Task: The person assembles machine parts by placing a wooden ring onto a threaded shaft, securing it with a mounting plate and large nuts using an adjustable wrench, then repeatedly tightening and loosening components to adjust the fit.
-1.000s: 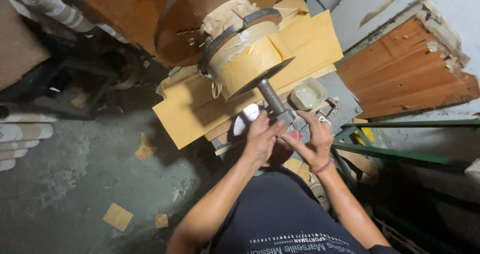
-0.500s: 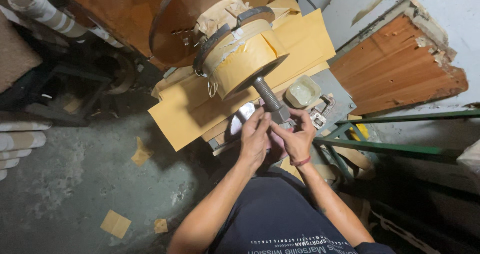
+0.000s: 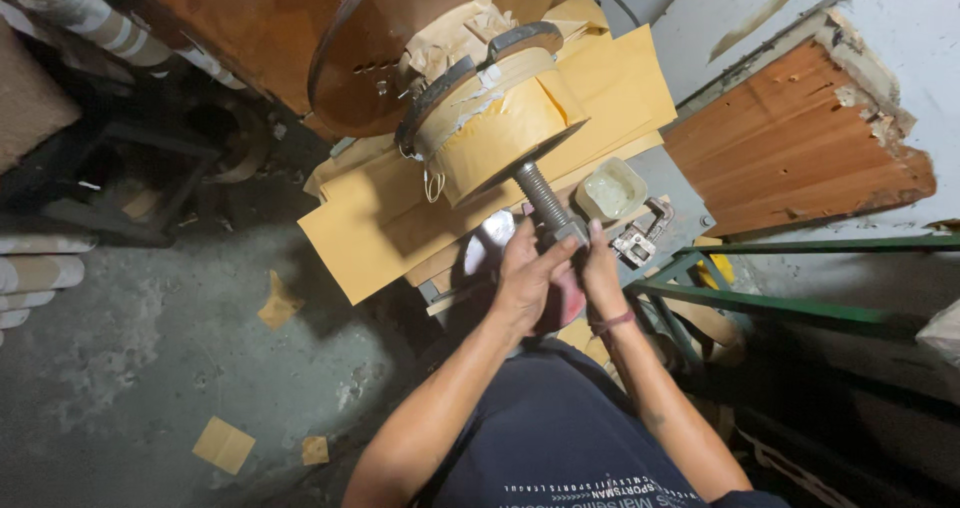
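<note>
A threaded steel shaft [image 3: 541,195] sticks out of a roll of tan paper tape [image 3: 497,135] mounted against a rust-brown metal disc [image 3: 380,38]. Both hands meet at the shaft's near end. My left hand [image 3: 525,280] wraps its fingers around the metal nut [image 3: 567,233] there. My right hand [image 3: 600,273] presses on the same nut from the right side, a red band on its wrist. The nut is mostly covered by fingers.
Yellow-brown card sheets [image 3: 390,223] lie stacked under the roll. A pale plastic tub [image 3: 610,190] and a metal clamp [image 3: 641,238] sit beside the shaft. A green metal frame [image 3: 760,303] runs at right, worn wooden boards [image 3: 800,143] behind it. Card scraps [image 3: 222,444] dot the concrete floor.
The view has shifted slightly. Both hands stay on the shaft's end, and my right hand has drawn in closer to the left one on the nut.
</note>
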